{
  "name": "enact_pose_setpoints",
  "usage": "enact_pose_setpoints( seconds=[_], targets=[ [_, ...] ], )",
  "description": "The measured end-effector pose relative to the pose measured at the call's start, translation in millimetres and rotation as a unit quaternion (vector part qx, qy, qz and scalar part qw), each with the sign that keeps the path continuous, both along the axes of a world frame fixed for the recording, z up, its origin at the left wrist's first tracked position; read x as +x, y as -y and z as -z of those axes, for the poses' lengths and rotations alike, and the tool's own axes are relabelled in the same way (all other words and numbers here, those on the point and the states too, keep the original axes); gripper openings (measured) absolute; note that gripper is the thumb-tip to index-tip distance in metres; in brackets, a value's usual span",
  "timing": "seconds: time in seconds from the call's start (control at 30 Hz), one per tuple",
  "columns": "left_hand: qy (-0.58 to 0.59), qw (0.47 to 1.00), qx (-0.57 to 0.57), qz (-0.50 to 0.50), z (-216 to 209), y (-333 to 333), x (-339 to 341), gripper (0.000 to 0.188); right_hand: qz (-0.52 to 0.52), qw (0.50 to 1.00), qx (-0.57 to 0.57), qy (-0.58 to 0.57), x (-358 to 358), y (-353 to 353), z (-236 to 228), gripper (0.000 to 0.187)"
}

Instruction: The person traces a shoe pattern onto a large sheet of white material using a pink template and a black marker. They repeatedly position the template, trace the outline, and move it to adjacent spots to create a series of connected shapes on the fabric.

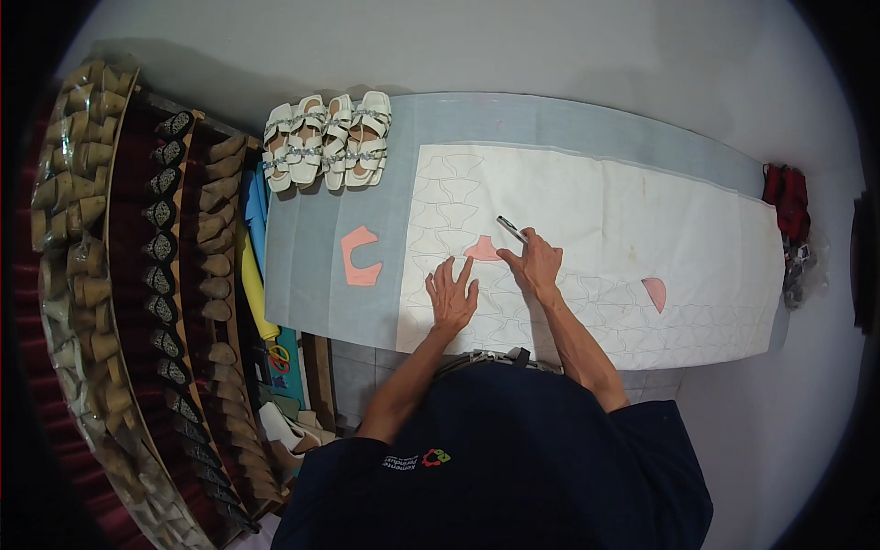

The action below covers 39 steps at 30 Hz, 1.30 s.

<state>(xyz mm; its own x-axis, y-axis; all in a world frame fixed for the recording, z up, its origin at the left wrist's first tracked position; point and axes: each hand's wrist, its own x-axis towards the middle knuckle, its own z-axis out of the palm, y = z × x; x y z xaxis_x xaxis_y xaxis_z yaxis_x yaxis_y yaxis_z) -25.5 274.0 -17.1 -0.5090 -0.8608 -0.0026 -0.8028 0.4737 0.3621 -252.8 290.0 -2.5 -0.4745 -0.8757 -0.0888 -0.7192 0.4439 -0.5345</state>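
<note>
A white sheet (587,202) covered with rows of outlined pattern shapes lies on the table. Flat on it, between my hands, is a small pink template (482,248). My left hand (452,295) rests on the sheet with fingers spread, its fingertips at the template's lower left edge. A silver and dark pen (511,229) is held in my right hand (539,261), its far end pointing up and left. The right thumb reaches to the template's right edge. My right palm hides the pen's near end.
A C-shaped pink template (361,257) lies on the grey table cover (307,238); another pink piece (654,294) lies on the sheet. White sandals (327,142) stand at the back left. Shelves of shoe lasts (216,261) line the left. A red bundle (786,199) sits at the right end.
</note>
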Motion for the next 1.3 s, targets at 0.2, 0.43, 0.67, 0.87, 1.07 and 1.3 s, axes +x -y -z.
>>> enact_pose_setpoints(
  seconds=[0.2, 0.43, 0.67, 0.87, 1.07, 1.3],
  targets=[
    [-0.009, 1.000, 0.001, 0.002, 4.2, -0.2, 3.2, 0.059, 0.006, 1.000, 0.004, 0.009, 1.3, 3.1, -2.4, 0.082],
    [-0.010, 1.000, 0.012, 0.011, 1.6, 0.2, 5.2, 0.057, 0.007, 1.000, -0.002, 0.011, 1.6, 0.7, -3.6, 0.084],
    [-0.008, 1.000, 0.014, 0.016, 0.7, 2.1, 6.3, 0.058, 0.006, 1.000, 0.003, 0.014, 0.8, 2.0, -1.4, 0.087],
    [-0.012, 1.000, 0.015, 0.023, 0.5, 3.4, 7.5, 0.057, 0.007, 1.000, -0.005, 0.009, -0.5, 1.4, 3.1, 0.089],
    [-0.025, 0.999, 0.001, 0.020, 1.8, 3.5, 7.3, 0.057, 0.009, 1.000, -0.002, 0.015, -0.2, 0.4, 1.8, 0.091],
    [-0.018, 1.000, 0.003, 0.022, 2.2, 3.1, 8.5, 0.058, 0.013, 1.000, -0.003, 0.026, 2.1, 0.0, -1.4, 0.079]
  ],
)
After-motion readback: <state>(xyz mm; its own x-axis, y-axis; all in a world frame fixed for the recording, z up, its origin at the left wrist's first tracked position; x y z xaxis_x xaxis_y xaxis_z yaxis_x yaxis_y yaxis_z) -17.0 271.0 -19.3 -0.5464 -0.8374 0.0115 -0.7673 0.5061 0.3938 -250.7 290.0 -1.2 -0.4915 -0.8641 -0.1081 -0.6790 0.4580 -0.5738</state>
